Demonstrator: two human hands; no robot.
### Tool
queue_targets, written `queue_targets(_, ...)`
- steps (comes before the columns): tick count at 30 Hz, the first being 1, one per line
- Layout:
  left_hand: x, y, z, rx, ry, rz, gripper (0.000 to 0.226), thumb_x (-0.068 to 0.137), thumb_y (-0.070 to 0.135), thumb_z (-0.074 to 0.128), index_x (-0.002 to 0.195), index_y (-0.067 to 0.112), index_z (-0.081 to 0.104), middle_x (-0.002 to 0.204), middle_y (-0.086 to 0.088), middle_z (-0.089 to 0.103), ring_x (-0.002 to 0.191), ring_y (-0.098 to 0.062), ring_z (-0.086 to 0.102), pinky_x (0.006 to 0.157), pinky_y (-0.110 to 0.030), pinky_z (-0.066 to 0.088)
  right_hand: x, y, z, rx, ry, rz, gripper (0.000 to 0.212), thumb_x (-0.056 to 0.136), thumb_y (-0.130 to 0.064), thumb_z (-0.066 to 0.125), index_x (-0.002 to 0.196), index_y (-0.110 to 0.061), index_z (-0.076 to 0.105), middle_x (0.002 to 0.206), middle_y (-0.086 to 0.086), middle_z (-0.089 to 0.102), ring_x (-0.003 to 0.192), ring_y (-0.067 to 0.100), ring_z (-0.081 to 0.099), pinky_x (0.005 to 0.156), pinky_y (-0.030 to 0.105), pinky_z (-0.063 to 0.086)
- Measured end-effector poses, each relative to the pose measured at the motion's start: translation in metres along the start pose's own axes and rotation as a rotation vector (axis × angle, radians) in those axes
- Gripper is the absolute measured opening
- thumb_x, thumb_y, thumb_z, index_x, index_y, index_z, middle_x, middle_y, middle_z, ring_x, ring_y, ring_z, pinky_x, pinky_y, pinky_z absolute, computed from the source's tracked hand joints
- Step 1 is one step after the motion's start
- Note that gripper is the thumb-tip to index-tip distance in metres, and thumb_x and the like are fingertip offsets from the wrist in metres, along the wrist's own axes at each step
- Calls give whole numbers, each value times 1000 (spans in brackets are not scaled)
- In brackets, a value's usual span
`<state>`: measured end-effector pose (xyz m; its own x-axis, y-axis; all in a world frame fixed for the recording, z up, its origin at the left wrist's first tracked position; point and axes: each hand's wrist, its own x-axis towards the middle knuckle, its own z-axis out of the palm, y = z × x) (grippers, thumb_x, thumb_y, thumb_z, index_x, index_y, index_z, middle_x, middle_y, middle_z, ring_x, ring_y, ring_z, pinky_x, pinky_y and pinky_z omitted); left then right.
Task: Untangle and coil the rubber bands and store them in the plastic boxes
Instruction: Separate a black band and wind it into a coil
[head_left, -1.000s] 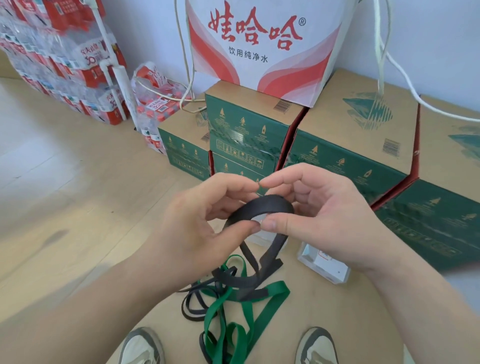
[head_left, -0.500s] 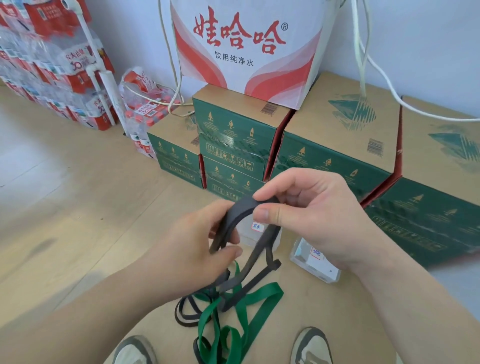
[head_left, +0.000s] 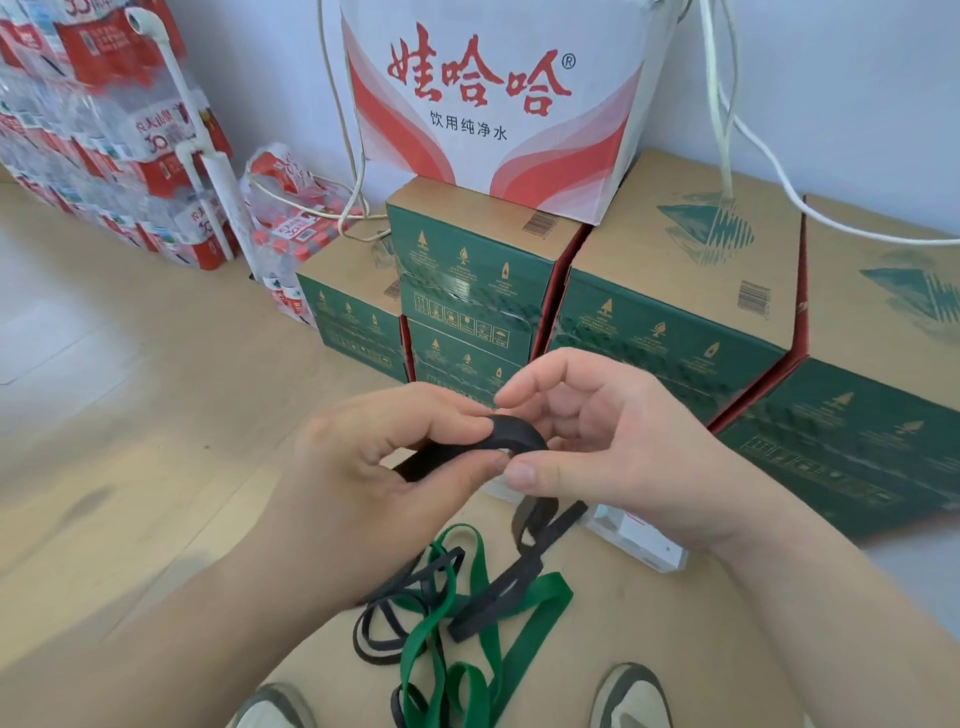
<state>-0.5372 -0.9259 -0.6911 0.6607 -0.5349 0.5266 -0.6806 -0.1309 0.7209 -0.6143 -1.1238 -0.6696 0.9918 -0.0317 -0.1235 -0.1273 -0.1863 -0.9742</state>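
Observation:
My left hand (head_left: 374, 467) and my right hand (head_left: 613, 447) meet over the floor and both hold a wide black rubber band (head_left: 511, 434), bent into a small coil between the thumbs and forefingers. Its loose end (head_left: 540, 525) hangs down from the hands. Below lies a tangle of a green band (head_left: 519, 623) and thin black bands (head_left: 400, 597) on the floor. A clear plastic box (head_left: 644, 545) lies on the floor under my right wrist, partly hidden. Another clear box behind the hands is mostly covered.
Green cardboard cartons (head_left: 670, 322) are stacked right behind the hands, with a white and red carton (head_left: 488, 98) on top. Packs of bottled water (head_left: 104, 130) and a white pipe (head_left: 208, 156) stand at the left. White cables (head_left: 769, 171) hang at the right. My shoes (head_left: 628, 696) are below.
The black band's hanging length has shortened as the hands wound it into a tighter coil. My left hand rose back up to meet the right one at the coil.

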Motion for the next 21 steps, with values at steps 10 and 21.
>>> queue_targets(10, -3, -25, 6, 92, -246, -165, 57, 82, 10, 70, 128, 37, 52, 102, 19, 64, 100, -10, 63, 85, -22, 49, 5, 2, 0, 4, 271, -79, 22, 76, 2, 85, 93, -11, 76, 79, 5, 78, 74, 18, 74, 73, 25, 60)
queue_targets(21, 10, -36, -17, 98, -177, -258, 28, 85, 8, 76, 103, 29, 69, 85, 11, 71, 81, -14, 67, 80, -29, 56, 6, 19, -39, -124, 476, 55, 17, 94, -2, 68, 100, -17, 73, 83, 7, 75, 78, 24, 72, 79, 35, 62)
